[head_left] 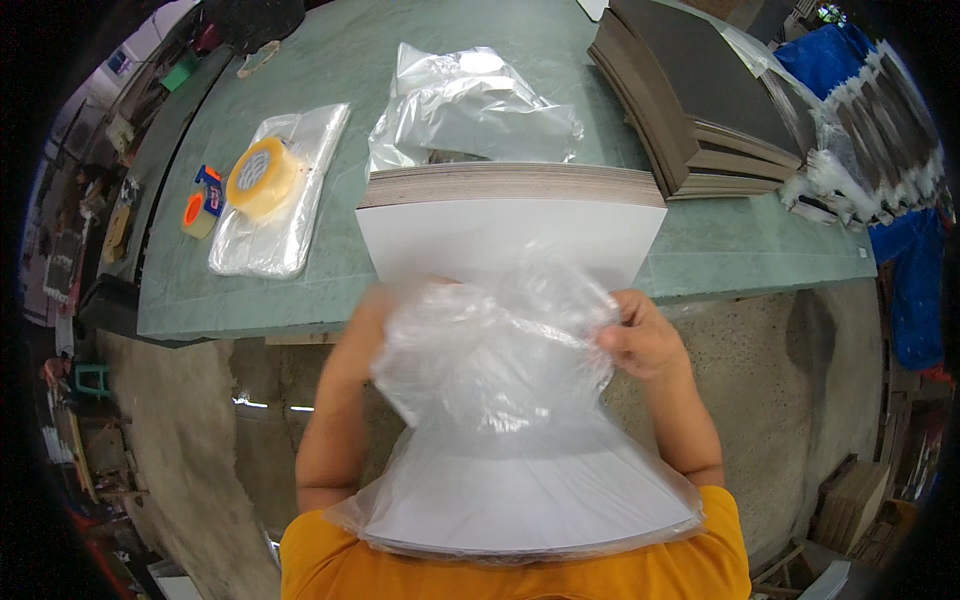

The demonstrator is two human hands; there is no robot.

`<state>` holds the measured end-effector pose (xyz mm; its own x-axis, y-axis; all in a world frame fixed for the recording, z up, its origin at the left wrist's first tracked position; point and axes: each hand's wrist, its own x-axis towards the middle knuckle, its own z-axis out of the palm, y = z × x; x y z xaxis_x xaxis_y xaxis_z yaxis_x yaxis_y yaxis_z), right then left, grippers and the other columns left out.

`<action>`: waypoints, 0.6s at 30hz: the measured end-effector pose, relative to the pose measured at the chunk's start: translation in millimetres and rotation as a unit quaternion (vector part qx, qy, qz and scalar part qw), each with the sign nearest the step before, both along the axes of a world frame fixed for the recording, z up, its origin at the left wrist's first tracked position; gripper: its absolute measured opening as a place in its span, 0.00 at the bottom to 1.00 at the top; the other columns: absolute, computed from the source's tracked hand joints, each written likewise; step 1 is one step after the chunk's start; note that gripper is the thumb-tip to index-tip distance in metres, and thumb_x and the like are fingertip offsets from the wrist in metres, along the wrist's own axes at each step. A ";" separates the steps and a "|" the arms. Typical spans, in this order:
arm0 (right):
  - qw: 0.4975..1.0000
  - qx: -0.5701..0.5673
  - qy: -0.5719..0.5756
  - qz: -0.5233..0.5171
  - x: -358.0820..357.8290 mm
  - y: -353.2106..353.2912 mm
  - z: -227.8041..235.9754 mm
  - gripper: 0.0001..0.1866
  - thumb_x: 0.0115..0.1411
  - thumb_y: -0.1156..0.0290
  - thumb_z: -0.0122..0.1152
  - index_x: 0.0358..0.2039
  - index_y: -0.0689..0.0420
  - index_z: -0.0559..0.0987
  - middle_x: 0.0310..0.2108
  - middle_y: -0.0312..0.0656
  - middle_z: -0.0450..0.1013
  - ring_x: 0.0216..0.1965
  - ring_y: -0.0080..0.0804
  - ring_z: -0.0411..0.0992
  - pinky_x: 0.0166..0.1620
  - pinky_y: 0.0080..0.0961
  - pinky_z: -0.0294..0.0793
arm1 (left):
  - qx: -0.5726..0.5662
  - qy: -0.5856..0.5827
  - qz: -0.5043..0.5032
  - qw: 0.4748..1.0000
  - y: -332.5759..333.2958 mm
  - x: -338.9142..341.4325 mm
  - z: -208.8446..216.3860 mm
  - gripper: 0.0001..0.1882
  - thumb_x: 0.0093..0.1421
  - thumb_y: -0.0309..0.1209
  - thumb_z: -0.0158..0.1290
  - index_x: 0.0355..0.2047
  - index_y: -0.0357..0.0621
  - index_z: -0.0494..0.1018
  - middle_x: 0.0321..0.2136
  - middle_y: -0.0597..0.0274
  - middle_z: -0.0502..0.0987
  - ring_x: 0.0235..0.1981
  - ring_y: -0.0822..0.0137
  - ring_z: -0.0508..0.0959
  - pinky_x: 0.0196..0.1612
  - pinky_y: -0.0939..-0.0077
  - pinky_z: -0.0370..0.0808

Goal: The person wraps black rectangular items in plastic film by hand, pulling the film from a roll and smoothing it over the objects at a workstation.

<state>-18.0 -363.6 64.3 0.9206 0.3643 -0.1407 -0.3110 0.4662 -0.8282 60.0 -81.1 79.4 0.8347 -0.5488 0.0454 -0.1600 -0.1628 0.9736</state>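
One transparent, crinkled plastic bag [490,375] is between the two hands, at the near side of the green, flat-topped table [725,250]; its wide lower part, with a white, flat panel [530,500] inside, lies before the orange cloth shirt [320,555] and seems to rest against it. Perhaps the body serves here as a third support — the film looks thin and slippery, so the panel could slide if only the fingers carried it. The right hand [648,335] is nearly closed, pinching the bag's right edge between thumb and folded fingers; its forearm rises from below and leans inward, with the elbow bent. The left hand [386,300] is at the opposite edge, but it is blurred and partly covered by film, so one cannot tell how firmly it grips, or whether it grips. Just beyond, a thick, white-faced stack of boards with brown edges [510,240] appears to stand on edge, probably for easy reach. Further left, a round, yellow tape roll [262,180] lies on a flat pile of clear plastic [285,245] — maybe as a weight, since such light material shifts easily.
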 end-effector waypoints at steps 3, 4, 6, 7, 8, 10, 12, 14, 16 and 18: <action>0.991 0.069 0.040 -0.107 -5.7 -18.0 7.1 0.19 0.45 0.72 0.61 0.39 0.64 0.71 0.31 0.41 0.72 0.28 0.24 0.71 0.31 0.21 0.72 | -0.077 -0.048 0.121 0.989 33.1 9.1 -1.7 0.05 0.47 0.24 0.46 0.26 0.38 0.70 0.26 0.58 0.73 0.30 0.69 0.72 0.35 0.80 0.67; 0.985 0.074 0.064 -0.145 -7.3 -21.4 10.0 0.20 0.45 0.72 0.61 0.39 0.63 0.70 0.31 0.41 0.72 0.28 0.24 0.71 0.31 0.21 0.72 | -0.128 -0.034 0.199 0.971 29.3 4.8 16.6 0.04 0.48 0.25 0.45 0.22 0.38 0.69 0.23 0.59 0.71 0.28 0.69 0.71 0.33 0.81 0.67; 0.995 0.008 0.022 -0.094 -9.4 -19.1 8.3 0.21 0.44 0.72 0.62 0.40 0.63 0.69 0.32 0.40 0.71 0.29 0.24 0.71 0.31 0.21 0.72 | -0.317 0.017 0.211 0.924 30.6 8.4 19.6 0.03 0.48 0.24 0.43 0.19 0.41 0.64 0.19 0.62 0.67 0.23 0.71 0.68 0.29 0.81 0.66; 0.997 -0.025 0.000 -0.068 -11.5 -15.0 7.6 0.22 0.44 0.73 0.62 0.41 0.62 0.69 0.32 0.40 0.71 0.29 0.24 0.71 0.31 0.21 0.72 | -0.407 0.043 0.214 0.887 31.4 8.9 20.5 0.05 0.48 0.23 0.42 0.17 0.42 0.62 0.16 0.64 0.65 0.21 0.72 0.66 0.27 0.82 0.65; 0.997 -0.032 0.002 -0.068 -11.2 -6.4 6.7 0.21 0.44 0.73 0.63 0.40 0.62 0.69 0.31 0.39 0.71 0.29 0.24 0.71 0.30 0.20 0.72 | -0.365 0.110 0.149 0.913 30.5 5.8 16.6 0.03 0.47 0.24 0.43 0.19 0.43 0.62 0.16 0.64 0.65 0.19 0.72 0.65 0.26 0.82 0.64; 0.997 -0.048 0.006 -0.064 -7.3 21.1 7.4 0.20 0.43 0.73 0.63 0.38 0.62 0.70 0.29 0.38 0.71 0.27 0.23 0.70 0.28 0.19 0.71 | -0.268 0.239 0.016 0.933 21.7 -6.8 6.2 0.03 0.46 0.25 0.47 0.21 0.44 0.63 0.15 0.66 0.64 0.16 0.73 0.64 0.23 0.83 0.64; 0.992 -0.010 0.031 -0.121 -3.9 55.0 22.3 0.17 0.44 0.72 0.63 0.35 0.61 0.70 0.27 0.36 0.70 0.26 0.21 0.68 0.27 0.18 0.70 | -0.080 -0.091 -0.010 0.993 -33.7 -24.6 17.2 0.12 0.47 0.29 0.52 0.33 0.40 0.67 0.21 0.63 0.71 0.22 0.67 0.70 0.29 0.78 0.67; 0.977 0.011 0.049 -0.207 -2.2 58.4 23.3 0.15 0.45 0.71 0.62 0.33 0.61 0.70 0.25 0.35 0.69 0.24 0.20 0.67 0.26 0.18 0.68 | -0.016 -0.140 -0.045 0.989 -56.6 -28.9 21.5 0.16 0.47 0.29 0.53 0.37 0.37 0.69 0.27 0.61 0.74 0.27 0.64 0.73 0.34 0.76 0.68; 0.944 0.014 0.063 -0.325 1.0 34.4 3.9 0.14 0.47 0.70 0.60 0.33 0.62 0.70 0.25 0.35 0.68 0.23 0.19 0.66 0.25 0.17 0.67 | -0.013 -0.045 -0.048 0.998 -54.5 -22.8 17.6 0.17 0.46 0.28 0.54 0.38 0.36 0.69 0.29 0.59 0.75 0.30 0.64 0.74 0.37 0.76 0.68; 0.969 0.052 -0.008 -0.240 1.6 5.1 7.9 0.14 0.49 0.70 0.58 0.34 0.62 0.70 0.24 0.36 0.68 0.22 0.19 0.66 0.25 0.17 0.66 | -0.009 0.049 0.003 0.999 -41.8 -17.4 11.8 0.18 0.44 0.27 0.55 0.37 0.36 0.69 0.30 0.58 0.75 0.31 0.65 0.74 0.38 0.77 0.68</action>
<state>-16.4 -358.5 72.2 0.9892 -0.0955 -0.1113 -0.0254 0.6358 -0.7714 42.6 -123.0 91.2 0.8386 -0.5441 -0.0268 -0.0629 -0.1456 0.9873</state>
